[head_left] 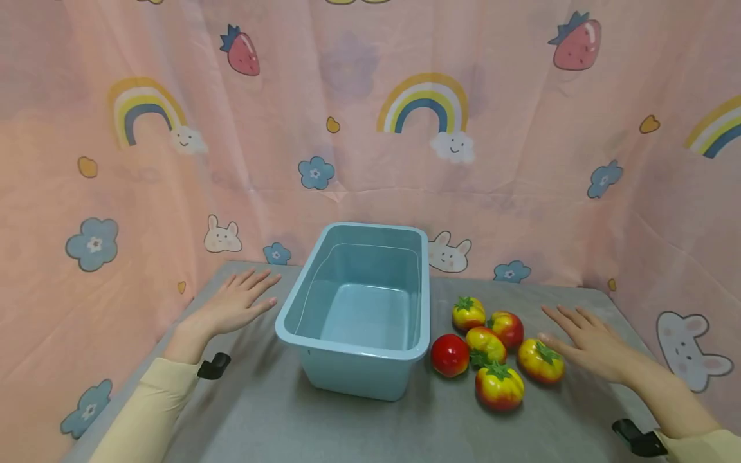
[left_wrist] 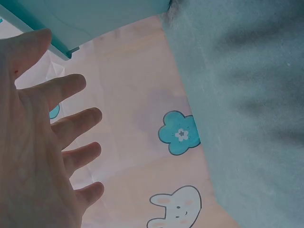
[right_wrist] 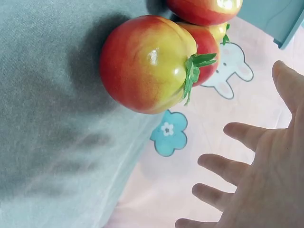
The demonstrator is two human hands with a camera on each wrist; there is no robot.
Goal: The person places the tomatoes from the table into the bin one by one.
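A light-blue plastic bin (head_left: 365, 379) stands in the middle of the table, its inside bare. Left of it, my left hand (head_left: 234, 305) hovers over the cloth with fingers spread and nothing in it. To the bin's right lie several red-and-yellow tomatoes with green leafy tops, among them a front tomato (head_left: 499, 388) and a rightmost tomato (head_left: 541, 361). A plain red tomato (head_left: 449, 355) sits closest to the bin. My right hand (head_left: 596, 344) is held beside the rightmost tomato, palm down, fingers spread; in the right wrist view that tomato (right_wrist: 145, 66) shows apart from the fingers.
Grey cloth (head_left: 249, 418) covers the table. Behind and at both sides hangs a pink curtain (head_left: 278, 128) printed with rainbows, flowers and rabbits. A black strap mount sits on each wrist, below light-yellow sleeves (head_left: 145, 411).
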